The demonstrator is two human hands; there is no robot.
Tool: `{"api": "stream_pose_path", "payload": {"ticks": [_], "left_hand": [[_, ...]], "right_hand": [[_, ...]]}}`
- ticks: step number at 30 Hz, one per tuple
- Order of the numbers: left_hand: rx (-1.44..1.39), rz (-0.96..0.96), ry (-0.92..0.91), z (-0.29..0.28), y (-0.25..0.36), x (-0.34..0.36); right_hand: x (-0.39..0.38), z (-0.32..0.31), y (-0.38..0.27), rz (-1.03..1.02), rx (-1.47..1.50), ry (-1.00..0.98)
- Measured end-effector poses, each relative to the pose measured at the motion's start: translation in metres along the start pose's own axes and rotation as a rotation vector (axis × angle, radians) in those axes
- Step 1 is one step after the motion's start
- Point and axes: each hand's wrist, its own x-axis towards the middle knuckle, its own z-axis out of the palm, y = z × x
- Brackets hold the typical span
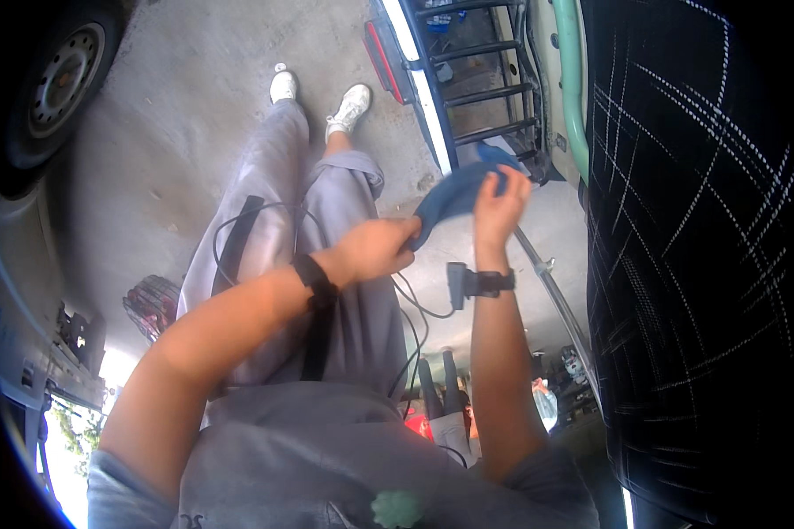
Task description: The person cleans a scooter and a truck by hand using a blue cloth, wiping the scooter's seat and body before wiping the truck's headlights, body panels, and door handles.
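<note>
Left hand (375, 249) clenched on the near end of a blue cloth (450, 196), thumb and fingers closed over its edge; right hand (499, 212) raised at the far end, fingers curled at the fabric; blur there, so I cannot tell whether they grip it. Cloth spans the space between my two hands, in front of me, its far end overlapping the foot of a black barred metal rack (490, 93); red reflector (385, 62) on the rack's left side; pale green pipe (572, 88) to the right, then black fabric with white dashed lines (697, 264). Black band (313, 278) on my left wrist; grey device (457, 285) strapped to my right; white shoes (350, 108) on bare concrete floor (185, 115).
</note>
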Motion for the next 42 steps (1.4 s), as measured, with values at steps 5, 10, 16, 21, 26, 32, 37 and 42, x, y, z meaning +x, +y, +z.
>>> {"api": "stream_pose_path", "payload": {"ticks": [5,10,16,21,26,32,37,42], "left_hand": [[-0.05,0.214,0.164,0.006,0.022,0.04],[0.03,0.137,0.076,-0.001,0.015,0.031],[0.103,-0.011,-0.059,-0.033,-0.023,-0.025],[-0.048,0.167,0.14,-0.023,0.007,0.009],[-0.099,0.266,0.32,-0.048,0.041,0.051],[-0.193,0.289,0.322,-0.096,0.043,0.025],[-0.515,0.149,0.44,-0.136,0.039,0.002],[-0.568,0.143,0.563,-0.176,0.052,0.007]], "right_hand": [[0.029,-0.003,0.084,0.096,-0.465,0.199],[-0.016,0.043,0.045,0.294,-0.137,0.167],[-0.092,0.017,0.015,0.228,0.023,-0.128],[0.01,-0.022,0.014,0.141,0.084,0.341],[0.095,0.02,0.044,0.094,-0.037,0.079],[0.114,0.034,0.012,-0.071,-0.028,0.115],[0.178,0.039,-0.058,-0.151,0.062,0.154],[0.224,0.065,-0.099,0.0,0.282,0.283]]}}
